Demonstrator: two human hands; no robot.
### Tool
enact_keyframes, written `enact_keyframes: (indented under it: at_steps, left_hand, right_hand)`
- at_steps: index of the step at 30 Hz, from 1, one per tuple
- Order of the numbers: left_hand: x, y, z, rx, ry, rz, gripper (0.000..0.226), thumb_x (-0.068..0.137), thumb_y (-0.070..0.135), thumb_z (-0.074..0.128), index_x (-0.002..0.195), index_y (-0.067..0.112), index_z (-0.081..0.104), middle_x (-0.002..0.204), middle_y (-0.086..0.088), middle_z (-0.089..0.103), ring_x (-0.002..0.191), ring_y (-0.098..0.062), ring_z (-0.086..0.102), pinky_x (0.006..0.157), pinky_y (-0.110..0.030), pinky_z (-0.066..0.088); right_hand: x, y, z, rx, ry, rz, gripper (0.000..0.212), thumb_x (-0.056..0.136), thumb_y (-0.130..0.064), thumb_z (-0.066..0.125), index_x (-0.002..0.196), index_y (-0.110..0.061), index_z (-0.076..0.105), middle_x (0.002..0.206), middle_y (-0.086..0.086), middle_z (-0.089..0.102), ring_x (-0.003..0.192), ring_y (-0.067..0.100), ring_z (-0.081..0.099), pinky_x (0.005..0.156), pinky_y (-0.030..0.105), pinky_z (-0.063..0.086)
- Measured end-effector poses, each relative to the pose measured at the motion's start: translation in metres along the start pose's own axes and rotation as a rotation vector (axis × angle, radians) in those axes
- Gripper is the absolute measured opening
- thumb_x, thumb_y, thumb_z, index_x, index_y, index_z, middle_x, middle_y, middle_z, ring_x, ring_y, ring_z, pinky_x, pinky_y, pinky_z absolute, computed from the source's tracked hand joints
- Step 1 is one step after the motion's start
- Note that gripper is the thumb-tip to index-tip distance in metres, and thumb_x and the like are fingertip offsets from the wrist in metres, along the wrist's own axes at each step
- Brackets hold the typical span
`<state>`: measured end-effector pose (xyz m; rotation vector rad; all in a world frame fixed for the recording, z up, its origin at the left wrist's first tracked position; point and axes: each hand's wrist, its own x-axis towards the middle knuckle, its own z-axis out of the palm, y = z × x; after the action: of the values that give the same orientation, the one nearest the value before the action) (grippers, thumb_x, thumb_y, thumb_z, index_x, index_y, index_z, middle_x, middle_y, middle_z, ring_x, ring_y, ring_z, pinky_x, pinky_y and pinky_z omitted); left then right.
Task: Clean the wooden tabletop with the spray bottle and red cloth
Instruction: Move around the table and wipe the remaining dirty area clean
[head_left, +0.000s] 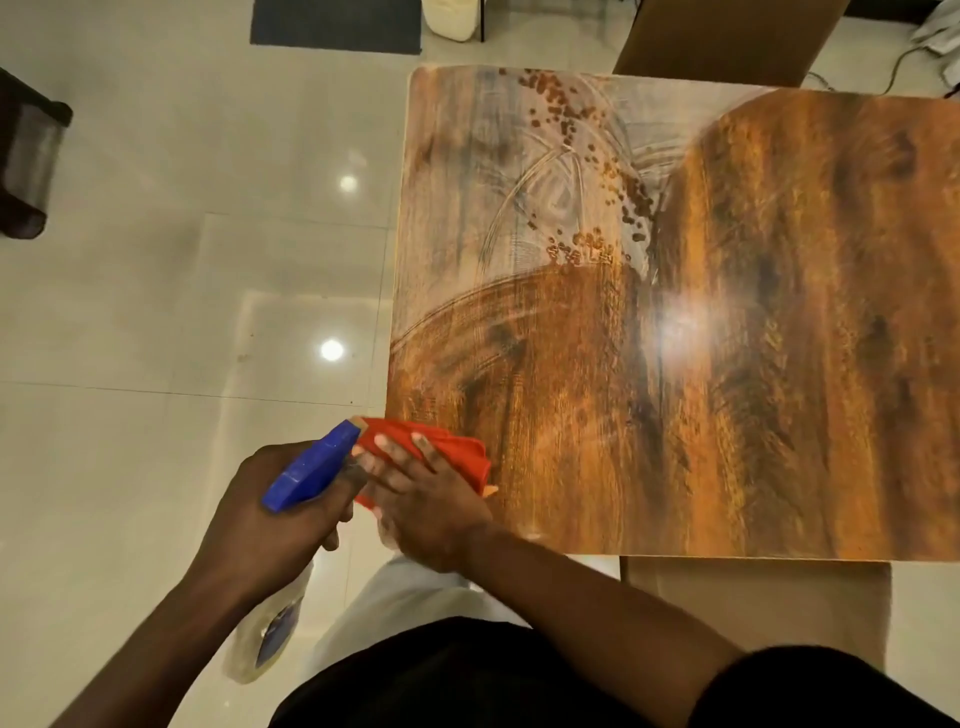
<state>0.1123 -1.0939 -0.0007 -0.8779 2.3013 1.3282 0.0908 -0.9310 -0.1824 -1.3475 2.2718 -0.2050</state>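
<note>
The wooden tabletop (727, 338) fills the right of the head view. Its far left part is hazy with wipe streaks and spray droplets (576, 176); the rest shines. My left hand (270, 525) grips a spray bottle (311, 467) with a blue trigger head, held off the table's near left corner, its clear body hanging below the hand. My right hand (426, 504) presses a bunched red cloth (447, 452) flat on the near left corner of the tabletop, fingers spread over it.
Glossy pale floor tiles (182, 312) lie left of the table. A dark mat (337, 26) and a white container (449, 21) are at the top. A dark object (26, 156) stands at far left. A brown chair back (727, 36) sits beyond the table.
</note>
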Motion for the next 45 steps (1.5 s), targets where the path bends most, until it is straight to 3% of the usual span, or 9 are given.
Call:
enact_keyframes:
  at_steps: [3,6,12,20,27,32,35,38,45]
  left_hand:
    - [-0.001,0.0,0.003,-0.005,0.006,-0.007,0.037,0.097,0.04,0.072,0.072,0.012,0.072,0.057,-0.007,0.073,0.051,-0.025,0.071,0.066,-0.034,0.056]
    - [-0.001,0.001,0.011,0.023,-0.006,-0.001,0.04,0.096,0.04,0.072,0.068,0.012,0.071,0.055,-0.003,0.073,0.051,-0.02,0.071,0.066,-0.032,0.055]
    - [0.001,0.0,0.02,0.007,-0.026,0.016,0.046,0.095,0.052,0.071,0.068,0.014,0.071,0.055,-0.005,0.073,0.052,-0.021,0.072,0.071,-0.038,0.059]
    - [0.002,-0.004,0.016,-0.015,-0.011,0.027,0.041,0.094,0.048,0.07,0.07,0.015,0.071,0.056,-0.003,0.074,0.055,-0.023,0.073,0.07,-0.034,0.056]
    - [0.0,0.0,0.014,-0.014,-0.013,0.002,0.052,0.09,0.061,0.07,0.07,0.013,0.072,0.057,-0.002,0.074,0.054,-0.021,0.073,0.066,-0.03,0.054]
    - [0.004,0.001,0.026,0.024,-0.032,-0.065,0.041,0.099,0.042,0.07,0.085,0.003,0.074,0.062,-0.012,0.073,0.056,-0.027,0.069,0.081,-0.049,0.063]
    - [0.007,0.002,0.029,-0.003,-0.017,-0.079,0.059,0.093,0.061,0.069,0.099,0.002,0.074,0.078,-0.016,0.075,0.068,-0.029,0.072,0.091,-0.053,0.063]
    - [0.008,0.011,0.03,0.004,-0.016,-0.013,0.055,0.091,0.063,0.069,0.083,0.009,0.073,0.062,-0.006,0.074,0.056,-0.022,0.073,0.075,-0.039,0.063]
    - [0.017,0.015,0.032,0.017,-0.021,0.028,0.045,0.094,0.051,0.071,0.078,0.009,0.072,0.062,-0.009,0.074,0.047,-0.015,0.071,0.064,-0.029,0.056]
  right_hand:
    - [-0.046,0.001,0.017,-0.003,-0.049,-0.052,0.073,0.114,-0.043,0.04,0.173,-0.028,0.0,0.181,-0.001,-0.007,0.166,0.024,-0.015,0.13,0.053,-0.015]
    - [-0.094,0.032,0.025,0.05,0.013,0.046,0.065,0.116,-0.043,0.032,0.174,-0.032,0.004,0.181,-0.005,-0.002,0.167,0.019,-0.013,0.134,0.051,-0.006]
    - [-0.179,0.151,0.002,0.028,0.117,0.565,0.067,0.116,-0.049,0.021,0.173,-0.029,-0.006,0.181,-0.001,-0.01,0.167,0.023,-0.011,0.132,0.061,0.014]
    - [-0.128,0.226,-0.044,0.296,0.332,1.123,0.073,0.109,-0.056,0.007,0.172,-0.026,-0.012,0.18,0.004,-0.018,0.166,0.03,-0.016,0.132,0.062,0.0]
    - [-0.04,0.064,-0.009,0.215,0.164,0.555,0.067,0.115,-0.048,0.012,0.17,-0.03,-0.021,0.177,0.0,-0.028,0.162,0.025,-0.03,0.132,0.058,-0.009]
    - [-0.031,-0.01,0.018,0.077,0.059,0.129,0.068,0.111,-0.043,0.04,0.171,-0.025,0.012,0.181,0.005,0.012,0.168,0.031,-0.001,0.133,0.059,-0.001]
    - [-0.049,-0.003,0.028,-0.041,0.006,-0.066,0.076,0.107,-0.041,0.054,0.17,-0.027,0.013,0.18,0.002,0.018,0.167,0.029,0.004,0.132,0.056,-0.005]
    - [-0.087,0.024,0.031,-0.037,-0.057,-0.129,0.088,0.107,-0.038,0.056,0.173,-0.032,-0.002,0.182,-0.001,-0.004,0.167,0.024,-0.012,0.133,0.055,-0.006]
    - [-0.201,0.119,0.032,-0.092,-0.012,0.162,0.062,0.117,-0.048,0.025,0.174,-0.037,0.002,0.181,-0.005,0.002,0.168,0.019,-0.007,0.133,0.054,0.003]
